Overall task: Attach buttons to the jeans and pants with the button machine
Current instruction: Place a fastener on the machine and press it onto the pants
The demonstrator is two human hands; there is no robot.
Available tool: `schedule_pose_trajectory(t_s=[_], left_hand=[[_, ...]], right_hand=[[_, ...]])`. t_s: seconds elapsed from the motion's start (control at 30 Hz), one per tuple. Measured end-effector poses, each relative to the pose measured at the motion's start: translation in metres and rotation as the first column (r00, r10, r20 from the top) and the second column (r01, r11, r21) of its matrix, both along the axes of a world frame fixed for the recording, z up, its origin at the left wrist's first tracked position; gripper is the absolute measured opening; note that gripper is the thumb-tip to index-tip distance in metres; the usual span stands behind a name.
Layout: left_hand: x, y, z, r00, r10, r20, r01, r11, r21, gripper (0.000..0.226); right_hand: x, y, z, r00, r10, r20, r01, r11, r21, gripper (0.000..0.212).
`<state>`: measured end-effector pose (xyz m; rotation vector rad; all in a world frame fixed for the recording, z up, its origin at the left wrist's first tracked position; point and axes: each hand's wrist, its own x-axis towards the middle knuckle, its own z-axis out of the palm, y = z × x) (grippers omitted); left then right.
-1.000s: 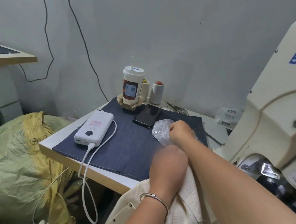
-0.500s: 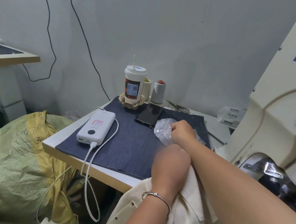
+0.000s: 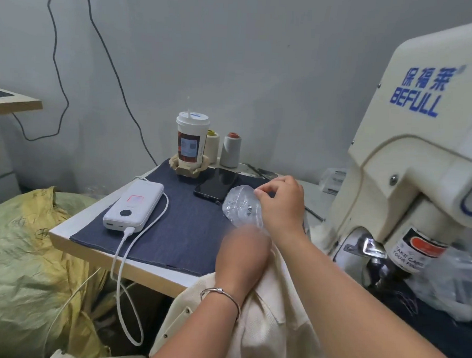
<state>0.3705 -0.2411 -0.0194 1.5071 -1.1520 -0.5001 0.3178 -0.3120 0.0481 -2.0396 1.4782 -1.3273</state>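
Observation:
A clear plastic bag [image 3: 240,207] with small metal buttons inside lies on the dark denim cloth [image 3: 177,230] covering the side table. My right hand [image 3: 282,206] hovers at the bag's right edge. Its thumb and forefinger pinch something small, apparently a button, just above the bag. My left hand [image 3: 241,258], motion-blurred, grips the cream pants [image 3: 271,325] that lie over my lap in front of the table. The cream button machine [image 3: 421,161] stands to the right, and its head [image 3: 373,251] is beside my right forearm.
On the denim cloth lie a white power bank [image 3: 133,206] with a cable and a black phone [image 3: 215,184]. A drink cup [image 3: 190,143] and two thread cones [image 3: 230,149] stand at the back. A yellow-green sack [image 3: 25,263] fills the floor on the left. Crumpled plastic [image 3: 456,283] lies under the machine.
My right hand has lifted up and to the right out of the bag with its fingertips pinched. The left hand shifted slightly on the pants. The view has swung to the right.

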Motion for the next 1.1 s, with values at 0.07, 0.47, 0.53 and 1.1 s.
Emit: schedule_pose_trajectory(t_s=[0.07, 0.47, 0.53, 1.1], left_hand=[[0.000, 0.001, 0.000, 1.000, -0.003, 0.001, 0.003, 1.000, -0.005, 0.035], [-0.001, 0.003, 0.000, 0.989, 0.021, 0.147, -0.019, 1.000, -0.010, 0.032], [-0.003, 0.004, 0.002, 0.989, 0.024, 0.148, -0.023, 1.000, -0.009, 0.030], [-0.005, 0.002, 0.001, 0.980, 0.071, 0.188, -0.083, 0.995, 0.055, 0.038]], right_hand=[[-0.010, 0.035, 0.003, 0.989, 0.051, 0.137, -0.049, 0.999, -0.018, 0.007], [-0.173, 0.167, -0.039, 0.989, 0.102, 0.104, -0.086, 0.985, -0.147, 0.002], [-0.197, 0.156, -0.044, 0.996, -0.005, 0.092, 0.015, 0.993, -0.114, 0.006], [-0.222, 0.102, -0.051, 0.993, -0.059, 0.101, 0.070, 0.991, -0.111, 0.014]])
